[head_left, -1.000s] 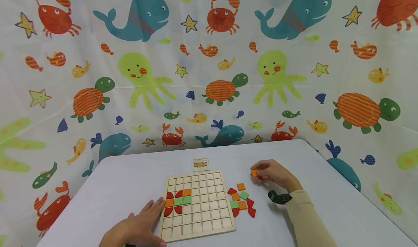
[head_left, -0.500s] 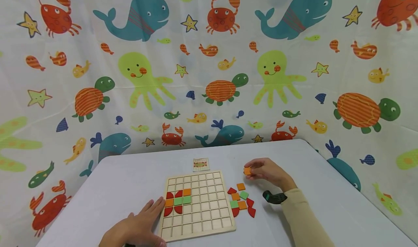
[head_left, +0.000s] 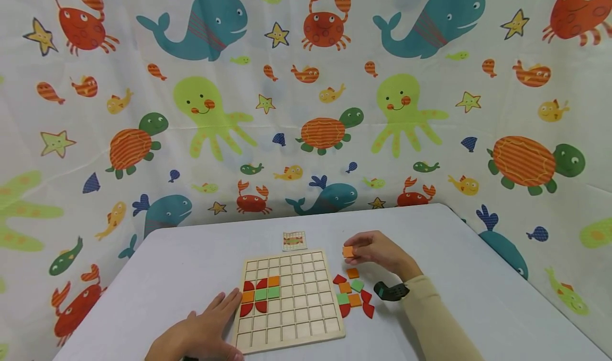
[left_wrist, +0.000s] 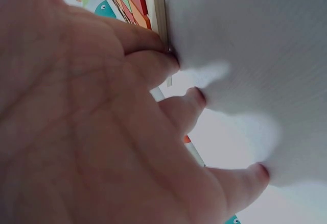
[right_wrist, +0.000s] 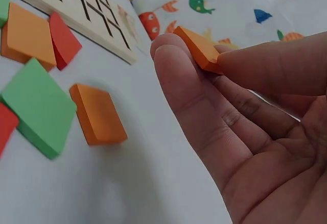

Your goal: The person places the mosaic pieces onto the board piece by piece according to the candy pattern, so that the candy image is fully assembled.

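White table (head_left: 196, 263) bore a gridded wooden board (head_left: 297, 316)

Beside its far right corner, the right hand (head_left: 380, 250) pinched an orange tile (head_left: 348, 251), seemingly lifted off the table. The left hand (head_left: 205, 324), fingers extended, touched the board's left edge.

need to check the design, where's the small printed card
In the head view, the small printed card lies on the table, just beyond the far edge of the wooden grid board, left of the right hand.
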A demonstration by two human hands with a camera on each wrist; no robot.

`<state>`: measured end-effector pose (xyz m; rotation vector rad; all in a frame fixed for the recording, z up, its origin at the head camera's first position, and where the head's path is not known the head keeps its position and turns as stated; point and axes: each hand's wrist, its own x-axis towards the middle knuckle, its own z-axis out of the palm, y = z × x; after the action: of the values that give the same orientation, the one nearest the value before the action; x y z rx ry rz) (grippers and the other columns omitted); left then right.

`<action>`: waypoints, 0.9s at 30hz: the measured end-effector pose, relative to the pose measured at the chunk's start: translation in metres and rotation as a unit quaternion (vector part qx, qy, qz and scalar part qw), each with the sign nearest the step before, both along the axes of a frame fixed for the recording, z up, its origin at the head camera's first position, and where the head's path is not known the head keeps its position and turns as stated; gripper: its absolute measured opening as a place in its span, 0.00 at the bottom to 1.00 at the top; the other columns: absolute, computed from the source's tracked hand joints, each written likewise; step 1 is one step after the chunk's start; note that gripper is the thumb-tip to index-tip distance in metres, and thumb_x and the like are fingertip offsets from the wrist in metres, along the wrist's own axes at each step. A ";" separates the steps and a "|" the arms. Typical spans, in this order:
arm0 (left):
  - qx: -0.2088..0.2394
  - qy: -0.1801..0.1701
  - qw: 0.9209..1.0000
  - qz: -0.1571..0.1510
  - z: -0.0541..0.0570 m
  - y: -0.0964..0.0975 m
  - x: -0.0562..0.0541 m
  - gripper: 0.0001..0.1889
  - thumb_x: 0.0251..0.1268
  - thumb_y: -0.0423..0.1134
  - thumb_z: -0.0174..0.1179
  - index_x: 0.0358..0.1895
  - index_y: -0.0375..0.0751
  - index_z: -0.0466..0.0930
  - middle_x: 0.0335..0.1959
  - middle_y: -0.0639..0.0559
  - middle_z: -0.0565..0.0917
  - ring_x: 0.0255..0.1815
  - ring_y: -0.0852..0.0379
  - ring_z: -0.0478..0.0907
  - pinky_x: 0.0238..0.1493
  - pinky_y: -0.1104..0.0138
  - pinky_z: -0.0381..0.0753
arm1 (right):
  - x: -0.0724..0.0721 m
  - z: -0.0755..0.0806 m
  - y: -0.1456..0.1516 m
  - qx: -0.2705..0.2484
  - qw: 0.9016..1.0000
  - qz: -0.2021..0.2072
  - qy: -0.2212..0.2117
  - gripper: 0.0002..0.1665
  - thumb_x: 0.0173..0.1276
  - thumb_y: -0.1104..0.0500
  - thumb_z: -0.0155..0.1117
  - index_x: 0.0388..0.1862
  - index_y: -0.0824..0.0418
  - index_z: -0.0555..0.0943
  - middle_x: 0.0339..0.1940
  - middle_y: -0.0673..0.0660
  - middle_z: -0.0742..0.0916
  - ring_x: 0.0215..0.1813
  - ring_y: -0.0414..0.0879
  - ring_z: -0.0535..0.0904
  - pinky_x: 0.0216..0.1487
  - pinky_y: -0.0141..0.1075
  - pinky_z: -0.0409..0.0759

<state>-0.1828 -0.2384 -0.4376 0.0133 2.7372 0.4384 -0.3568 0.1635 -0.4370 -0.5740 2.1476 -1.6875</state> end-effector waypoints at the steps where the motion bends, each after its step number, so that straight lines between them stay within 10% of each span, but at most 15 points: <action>1: -0.001 0.000 1.000 0.000 0.000 0.000 0.000 0.69 0.33 0.62 0.86 0.85 0.42 0.61 0.86 0.42 0.60 0.85 0.29 0.47 0.65 0.15 0.42 | 0.001 0.001 -0.002 -0.001 1.000 0.001 0.001 0.17 0.81 0.69 0.58 0.63 0.76 0.81 0.49 0.63 0.90 0.47 0.57 0.91 0.56 0.42 0.88; 27: -0.004 -0.001 1.000 -0.001 -0.002 0.000 -0.001 0.69 0.32 0.64 0.85 0.85 0.43 0.62 0.85 0.43 0.61 0.85 0.29 0.47 0.64 0.15 0.42 | 0.020 0.011 -0.045 -0.008 1.000 0.023 0.012 0.15 0.80 0.69 0.63 0.60 0.76 0.82 0.47 0.63 0.89 0.44 0.56 0.92 0.53 0.42 0.89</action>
<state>-0.1837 -0.2389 -0.4395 0.0136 2.7373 0.4254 -0.3366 0.1187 -0.4263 -0.6476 2.1224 -1.6836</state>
